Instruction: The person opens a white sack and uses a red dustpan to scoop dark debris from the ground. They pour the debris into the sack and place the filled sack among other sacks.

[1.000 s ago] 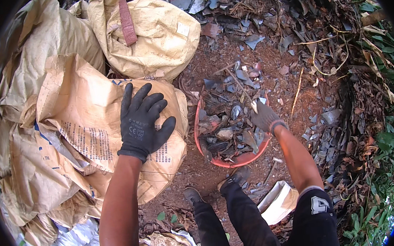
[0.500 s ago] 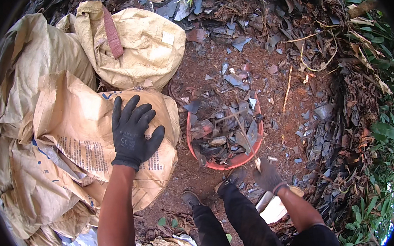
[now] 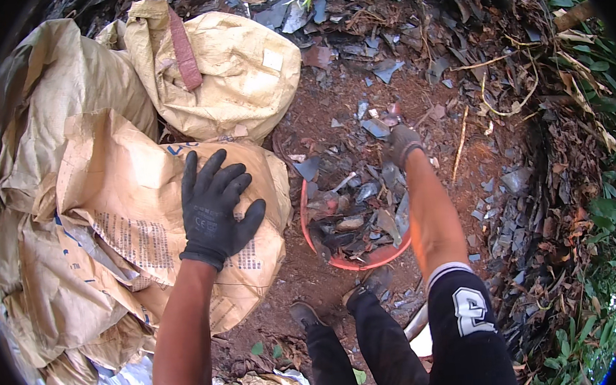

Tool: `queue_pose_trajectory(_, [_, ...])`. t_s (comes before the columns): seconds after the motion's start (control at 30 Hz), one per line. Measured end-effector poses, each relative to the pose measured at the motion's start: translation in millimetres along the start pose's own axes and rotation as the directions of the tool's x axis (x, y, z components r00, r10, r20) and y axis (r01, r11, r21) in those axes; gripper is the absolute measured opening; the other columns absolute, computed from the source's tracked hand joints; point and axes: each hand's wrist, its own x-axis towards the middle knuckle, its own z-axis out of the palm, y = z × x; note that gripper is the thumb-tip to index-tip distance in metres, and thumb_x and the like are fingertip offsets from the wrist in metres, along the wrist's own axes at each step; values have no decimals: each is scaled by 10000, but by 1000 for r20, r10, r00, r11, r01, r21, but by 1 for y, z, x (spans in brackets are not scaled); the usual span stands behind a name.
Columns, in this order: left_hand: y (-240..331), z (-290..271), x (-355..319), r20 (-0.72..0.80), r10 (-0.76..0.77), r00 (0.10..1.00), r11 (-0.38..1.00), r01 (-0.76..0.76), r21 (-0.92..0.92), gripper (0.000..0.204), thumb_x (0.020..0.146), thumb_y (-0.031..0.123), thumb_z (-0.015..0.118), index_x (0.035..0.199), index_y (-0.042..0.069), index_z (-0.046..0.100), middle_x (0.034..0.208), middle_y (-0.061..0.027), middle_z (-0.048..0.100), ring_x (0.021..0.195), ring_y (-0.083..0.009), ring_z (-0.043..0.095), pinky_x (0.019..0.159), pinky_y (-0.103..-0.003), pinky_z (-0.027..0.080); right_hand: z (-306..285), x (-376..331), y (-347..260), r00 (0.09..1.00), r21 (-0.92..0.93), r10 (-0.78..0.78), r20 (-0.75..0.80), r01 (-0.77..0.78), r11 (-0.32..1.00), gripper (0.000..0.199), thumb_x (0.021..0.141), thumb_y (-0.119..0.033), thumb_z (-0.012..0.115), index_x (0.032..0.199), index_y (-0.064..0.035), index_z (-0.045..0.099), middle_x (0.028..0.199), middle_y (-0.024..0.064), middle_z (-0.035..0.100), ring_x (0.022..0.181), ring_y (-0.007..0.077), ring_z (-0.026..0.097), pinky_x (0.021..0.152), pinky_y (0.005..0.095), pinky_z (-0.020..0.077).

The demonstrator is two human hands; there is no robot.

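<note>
My left hand (image 3: pixel 215 210), in a black glove, lies open with spread fingers on a tan printed sack (image 3: pixel 131 199). At the far right rim of a round red basket (image 3: pixel 360 263), my right hand (image 3: pixel 404 146) reaches out, in a dark dusty glove. Its fingers look curled, and what they hold is hidden behind the hand. Dark shards, flakes and a light stone-like piece (image 3: pixel 350 223) fill the basket. Just beyond my right hand lie a flat grey shard (image 3: pixel 375 128) and small pale bits.
More tan sacks (image 3: pixel 241 75) stand at the left and far left, one with a reddish strap (image 3: pixel 185 51). Broken slate-like flakes (image 3: pixel 385 70) and leaf litter cover the reddish soil. Green plants (image 3: pixel 609 205) line the right side. My shoes (image 3: pixel 307 314) are close to the basket's near rim.
My right hand has moved from the basket's near right side to its far right rim. The thin-handled tool it held over the basket no longer shows. The left hand stays on the sack.
</note>
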Motion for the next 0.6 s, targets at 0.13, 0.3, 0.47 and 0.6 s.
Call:
queue_pose_trajectory(0.13, [-6, 0, -6, 7, -30, 1000, 999, 30, 22, 352, 771, 295, 785, 1058, 107, 704, 1188, -65, 695, 1340, -336, 544, 1249, -590, 231, 15, -21, -80, 993, -29, -97, 73, 100, 995, 228, 867, -251, 669, 901, -37, 738, 897, 153, 761, 834, 348, 733, 730, 437, 558])
queue_pose_trajectory(0.3, [-12, -6, -16, 11, -23, 1000, 1000, 23, 13, 345, 767, 278, 783, 1058, 109, 707, 1199, -58, 695, 1355, -330, 533, 1248, -585, 220, 66, -93, -66, 972, 570, 213, 103, -234, 788, 329, 901, -155, 606, 1157, 51, 619, 1061, 283, 705, 1004, 435, 701, 844, 505, 541])
queue_pose_trajectory(0.47, [-3, -1, -4, -25, -19, 1000, 1000, 18, -6, 306, 770, 274, 778, 1017, 105, 712, 1186, -51, 699, 1341, -321, 545, 1254, -574, 226, 114, -143, 7, 994, 320, 1, 114, -38, 947, 395, 914, -144, 599, 1232, 80, 531, 1022, 297, 667, 981, 479, 681, 840, 515, 534])
queue_pose_trajectory(0.6, [-6, -10, -14, -20, -35, 999, 999, 35, 21, 301, 771, 271, 777, 1014, 106, 711, 1184, -49, 700, 1341, -319, 546, 1256, -569, 225, 40, -219, -42, 989, 554, 136, 58, -145, 820, 357, 905, -114, 580, 1216, 40, 495, 886, 321, 644, 897, 522, 652, 757, 562, 517])
